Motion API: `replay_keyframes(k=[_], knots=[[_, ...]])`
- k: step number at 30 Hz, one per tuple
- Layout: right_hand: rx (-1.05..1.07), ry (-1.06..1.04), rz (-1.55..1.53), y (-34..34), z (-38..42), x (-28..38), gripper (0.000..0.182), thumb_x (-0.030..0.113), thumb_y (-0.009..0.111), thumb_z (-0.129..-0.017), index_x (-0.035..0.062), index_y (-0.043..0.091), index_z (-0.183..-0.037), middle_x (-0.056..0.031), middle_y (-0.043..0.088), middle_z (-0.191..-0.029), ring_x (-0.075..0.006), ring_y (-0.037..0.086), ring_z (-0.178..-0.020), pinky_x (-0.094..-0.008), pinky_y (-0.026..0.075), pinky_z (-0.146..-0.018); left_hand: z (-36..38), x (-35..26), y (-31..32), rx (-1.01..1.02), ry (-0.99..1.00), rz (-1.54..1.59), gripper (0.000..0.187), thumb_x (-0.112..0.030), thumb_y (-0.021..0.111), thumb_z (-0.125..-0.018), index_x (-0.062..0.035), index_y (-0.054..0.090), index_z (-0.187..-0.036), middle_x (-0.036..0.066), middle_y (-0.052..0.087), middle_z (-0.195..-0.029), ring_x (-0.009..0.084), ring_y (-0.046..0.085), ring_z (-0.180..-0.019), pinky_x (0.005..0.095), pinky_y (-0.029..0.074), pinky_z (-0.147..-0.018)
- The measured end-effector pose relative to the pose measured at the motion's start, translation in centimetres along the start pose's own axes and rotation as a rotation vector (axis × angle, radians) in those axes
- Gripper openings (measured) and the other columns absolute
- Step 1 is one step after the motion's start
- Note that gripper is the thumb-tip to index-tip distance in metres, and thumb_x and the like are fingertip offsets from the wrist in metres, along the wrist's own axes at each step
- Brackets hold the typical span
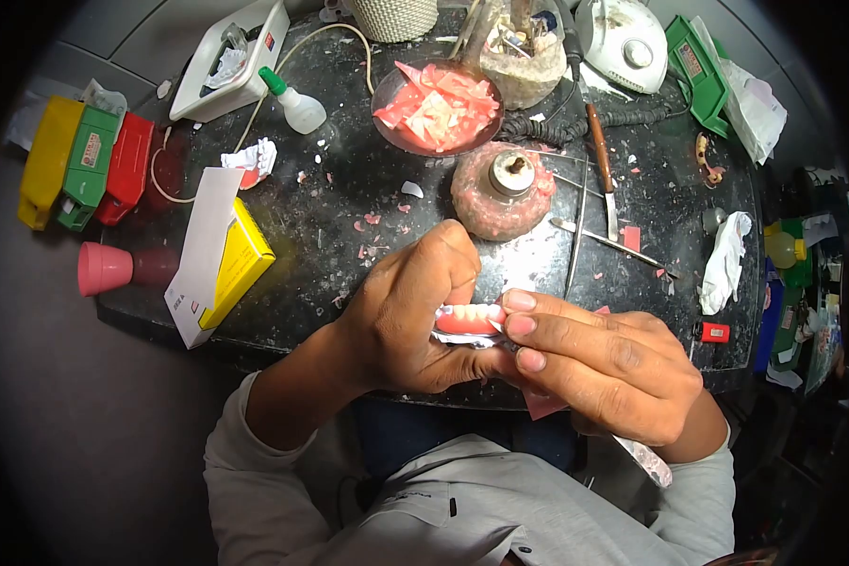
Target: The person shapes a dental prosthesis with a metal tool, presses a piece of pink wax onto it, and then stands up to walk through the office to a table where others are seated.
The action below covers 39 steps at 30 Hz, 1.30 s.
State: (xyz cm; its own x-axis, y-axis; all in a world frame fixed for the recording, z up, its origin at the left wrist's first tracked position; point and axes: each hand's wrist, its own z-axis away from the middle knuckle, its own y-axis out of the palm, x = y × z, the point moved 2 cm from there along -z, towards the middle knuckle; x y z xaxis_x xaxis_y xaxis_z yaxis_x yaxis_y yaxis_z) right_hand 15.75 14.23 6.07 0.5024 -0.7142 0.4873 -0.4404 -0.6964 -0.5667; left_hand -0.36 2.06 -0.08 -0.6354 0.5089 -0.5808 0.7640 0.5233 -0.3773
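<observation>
My left hand [407, 316] is closed around a pink wax denture [464, 323] with a row of pale teeth, set on a white plaster base. The teeth face up between thumb and curled fingers. My right hand [623, 366] comes in from the other side, fingertips right at the denture's end. A tool with a blotched handle [645, 460] sticks out below my right palm; its grip is mostly hidden under the fingers. A small pointed tip shows against the denture. Below the hands, a piece of pink wax sheet [543, 406] lies at the bench edge.
A wax-spattered spirit burner [502, 193] stands just beyond my hands, before a bowl [396, 143] of pink wax scraps. A wooden-handled knife [598, 141] and thin metal tools lie right of it. At left are a yellow box [241, 255] and a pink cup [104, 268].
</observation>
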Motion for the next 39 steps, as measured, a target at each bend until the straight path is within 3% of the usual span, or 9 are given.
replay_keyframes(k=[24,29,31,32,33,36,38,39], knots=[[-0.035,0.053,0.064,0.3,0.4,0.1,0.022,0.000,0.078,-0.079,-0.0091,0.072,-0.099,-0.0262,0.072,-0.101,-0.0336,0.075,-0.094,-0.0335,0.064,-0.076,0.2,0.1,0.1,0.004,-0.013,-0.040,0.060,-0.048,0.080,-0.085,0.0038,0.051,-0.091,0.009,0.044,-0.075,0.0214,0.047,-0.060,0.0330,0.042,-0.051],[0.032,0.203,0.073,-0.5,0.5,0.2,0.022,0.000,0.075,-0.085,-0.0073,0.070,-0.105,-0.0256,0.072,-0.108,-0.0308,0.075,-0.094,-0.0331,0.062,-0.073,-0.1,-0.1,-0.1,0.035,-0.036,-0.061,0.066,-0.052,0.085,-0.073,0.0012,0.049,-0.088,0.009,0.045,-0.075,0.0225,0.047,-0.061,0.0340,0.042,-0.051],[-0.117,0.229,0.007,-0.5,0.9,-0.3,0.021,0.003,0.070,-0.092,-0.0069,0.067,-0.110,-0.0252,0.071,-0.112,-0.0295,0.075,-0.092,-0.0335,0.061,-0.075,-0.3,-0.1,-0.1,0.034,-0.008,-0.074,0.067,-0.052,0.086,-0.070,0.0005,0.049,-0.087,0.009,0.045,-0.074,0.0226,0.048,-0.061,0.0340,0.042,-0.052],[-0.173,0.404,-0.169,-0.4,1.7,-0.2,0.020,0.006,0.067,-0.096,-0.0068,0.064,-0.111,-0.0266,0.071,-0.113,-0.0295,0.075,-0.090,-0.0344,0.060,-0.077,-0.3,-0.1,-0.1,0.035,0.021,-0.086,0.068,-0.053,0.087,-0.067,-0.0002,0.048,-0.086,0.009,0.045,-0.074,0.0227,0.048,-0.062,0.0340,0.042,-0.052],[-0.151,0.469,-0.312,-0.5,2.0,-0.2,0.024,0.022,0.049,-0.107,-0.0001,0.051,-0.116,-0.0339,0.061,-0.123,-0.0466,0.066,-0.113,-0.0524,0.059,-0.092,-0.3,-0.2,-0.1,0.033,0.021,-0.088,0.068,-0.053,0.087,-0.067,-0.0002,0.048,-0.086,0.009,0.045,-0.074,0.0227,0.048,-0.062,0.0340,0.042,-0.052],[-0.238,0.410,-0.372,-0.6,1.7,-0.3,0.024,0.021,0.046,-0.108,0.0002,0.050,-0.118,-0.0351,0.062,-0.120,-0.0476,0.066,-0.112,-0.0527,0.060,-0.091,-0.3,-0.3,-0.1,0.042,-0.002,-0.111,0.068,-0.052,0.087,-0.066,-0.0010,0.048,-0.085,0.009,0.045,-0.074,0.0232,0.048,-0.062,0.0341,0.042,-0.053],[0.048,0.427,-0.192,-1.4,1.2,0.2,0.024,0.021,0.051,-0.106,-0.0003,0.054,-0.116,-0.0320,0.064,-0.118,-0.0451,0.067,-0.112,-0.0497,0.060,-0.091,-0.4,-0.3,-0.1,0.039,0.041,-0.124,0.065,-0.049,0.087,-0.069,-0.0009,0.047,-0.085,0.009,0.045,-0.075,0.0243,0.049,-0.063,0.0354,0.043,-0.053],[0.049,0.426,-0.192,-1.3,1.1,0.2,0.024,0.021,0.051,-0.106,-0.0003,0.054,-0.116,-0.0320,0.064,-0.118,-0.0451,0.067,-0.112,-0.0497,0.060,-0.091,-0.4,-0.3,-0.1,0.038,0.042,-0.125,0.065,-0.049,0.087,-0.069,-0.0009,0.047,-0.085,0.009,0.045,-0.075,0.0243,0.049,-0.063,0.0354,0.043,-0.053]])
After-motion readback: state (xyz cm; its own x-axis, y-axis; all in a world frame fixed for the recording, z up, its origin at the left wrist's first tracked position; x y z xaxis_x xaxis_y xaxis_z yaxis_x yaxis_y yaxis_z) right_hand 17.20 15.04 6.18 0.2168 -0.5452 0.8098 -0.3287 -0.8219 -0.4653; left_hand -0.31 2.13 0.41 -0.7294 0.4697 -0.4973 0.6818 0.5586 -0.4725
